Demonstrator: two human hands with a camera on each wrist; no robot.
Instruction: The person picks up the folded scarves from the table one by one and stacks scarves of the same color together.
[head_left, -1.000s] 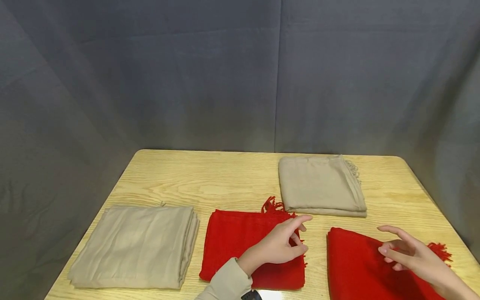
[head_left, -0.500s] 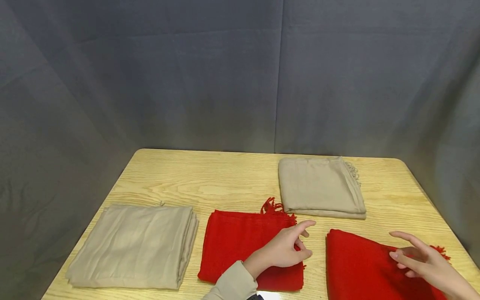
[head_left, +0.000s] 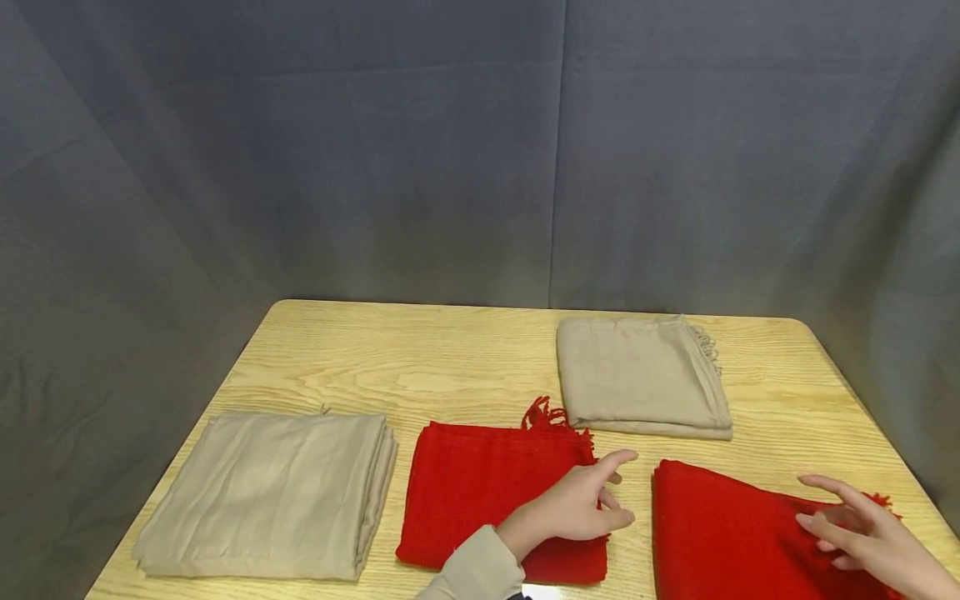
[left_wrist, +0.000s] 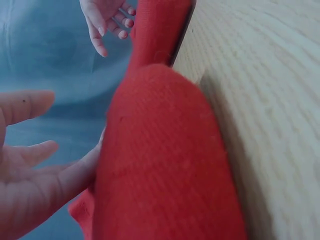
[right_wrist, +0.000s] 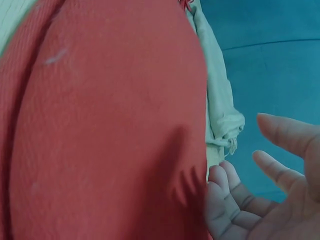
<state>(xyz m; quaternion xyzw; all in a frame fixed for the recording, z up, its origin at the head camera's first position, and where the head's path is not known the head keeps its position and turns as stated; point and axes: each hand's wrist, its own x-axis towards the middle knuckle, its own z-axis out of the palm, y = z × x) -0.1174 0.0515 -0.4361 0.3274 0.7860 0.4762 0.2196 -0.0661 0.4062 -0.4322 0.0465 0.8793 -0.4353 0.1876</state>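
Over the right part of the middle red fringed shawl (head_left: pixel 480 492) is my left hand (head_left: pixel 573 504), fingers loosely bent, holding nothing. The left wrist view has that hand (left_wrist: pixel 30 175) beside a thick red fold (left_wrist: pixel 165 160); whether it touches the cloth I cannot tell. Above the second red shawl (head_left: pixel 720 533), at the front right, my right hand (head_left: pixel 870 537) hovers with loosely bent fingers and grips nothing. Its shadow falls on the red cloth (right_wrist: pixel 110 100) in the right wrist view. Both shawls lie folded; the right one runs out of the head view at the bottom.
A folded beige cloth (head_left: pixel 270 492) lies at the table's left. Another beige cloth (head_left: pixel 641 375), with fringe on its right side, lies at the back right. The wooden table (head_left: pixel 405 358) ends at a grey curtain (head_left: pixel 405 167) behind and at both sides.
Both hands have drifted right and slightly nearer to me, the right hand farther than the left. The cloths lie as before.
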